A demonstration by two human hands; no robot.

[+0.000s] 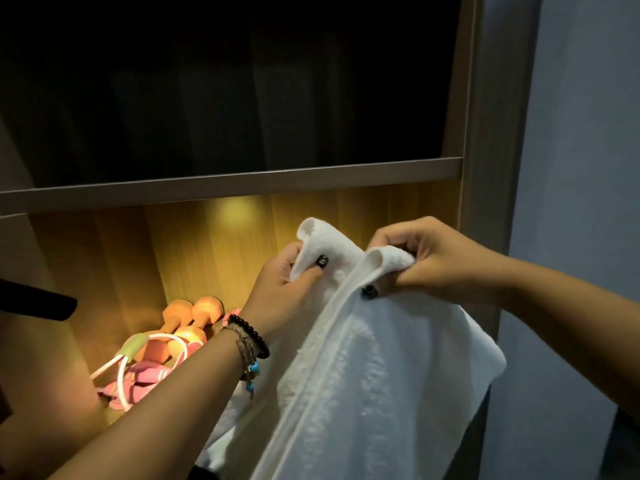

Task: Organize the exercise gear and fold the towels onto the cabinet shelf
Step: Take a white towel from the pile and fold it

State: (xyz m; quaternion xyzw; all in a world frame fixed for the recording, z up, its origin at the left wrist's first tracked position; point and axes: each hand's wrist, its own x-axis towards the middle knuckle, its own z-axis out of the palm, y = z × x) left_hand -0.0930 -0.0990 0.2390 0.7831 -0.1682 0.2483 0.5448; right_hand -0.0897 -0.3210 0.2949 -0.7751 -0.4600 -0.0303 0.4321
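Between left hand (277,289) and right hand (426,261), held up: white towel (374,358), one top corner pinched in each, hands near together. Folding step underway. Next: match corners, halve again. Left of hands: orange dumbbells (183,320) on cabinet shelf (104,415).

A tall wooden cabinet (485,168) is standing open in front of me, its upper compartment (225,81) lying in deep shadow above a grey-edged shelf board (228,183). Warm yellow light (235,207) is glowing from under that board, lighting the grained wood back panel (194,251) of the lower compartment. A plain bluish-grey wall (581,168) is running up just beside the cabinet's right side.
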